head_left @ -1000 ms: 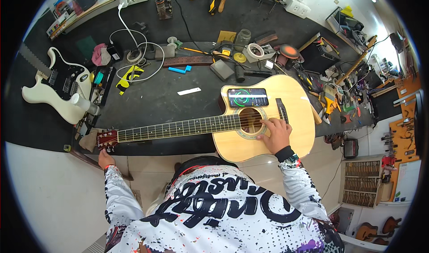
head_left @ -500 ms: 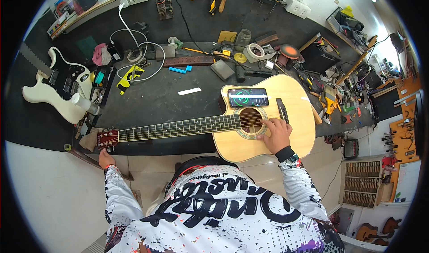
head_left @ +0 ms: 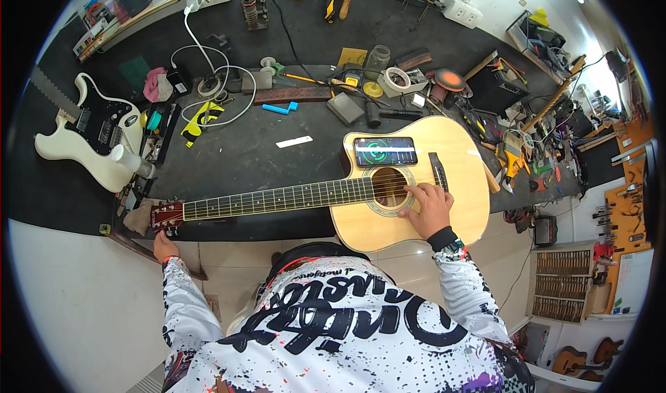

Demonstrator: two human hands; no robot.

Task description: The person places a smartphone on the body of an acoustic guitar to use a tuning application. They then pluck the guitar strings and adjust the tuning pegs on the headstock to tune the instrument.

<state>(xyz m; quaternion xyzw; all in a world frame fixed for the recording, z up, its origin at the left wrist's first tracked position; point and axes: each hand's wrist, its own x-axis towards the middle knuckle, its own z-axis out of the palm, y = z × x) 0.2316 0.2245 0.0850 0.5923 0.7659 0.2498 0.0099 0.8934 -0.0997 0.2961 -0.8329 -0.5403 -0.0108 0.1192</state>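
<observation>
An acoustic guitar (head_left: 458, 199) with a pale top lies across the dark workbench (head_left: 243, 157), its headstock (head_left: 164, 217) to the left on a brown cloth (head_left: 137, 217). My left hand (head_left: 164, 246) pinches a tuning peg at the headstock's lower edge. My right hand (head_left: 427, 212) rests over the strings at the soundhole (head_left: 388, 183), index finger on the strings, thumb held apart. A phone (head_left: 383, 151) with a green circular display lies on the guitar body above the soundhole.
A white electric guitar (head_left: 89, 160) lies at the left beside small containers. Cables (head_left: 222, 67), a blue plastic tool (head_left: 276, 108), a grey block (head_left: 343, 107), a glass jar (head_left: 377, 61) and rolls of tape line the back. Assorted tools (head_left: 513, 160) crowd the right side.
</observation>
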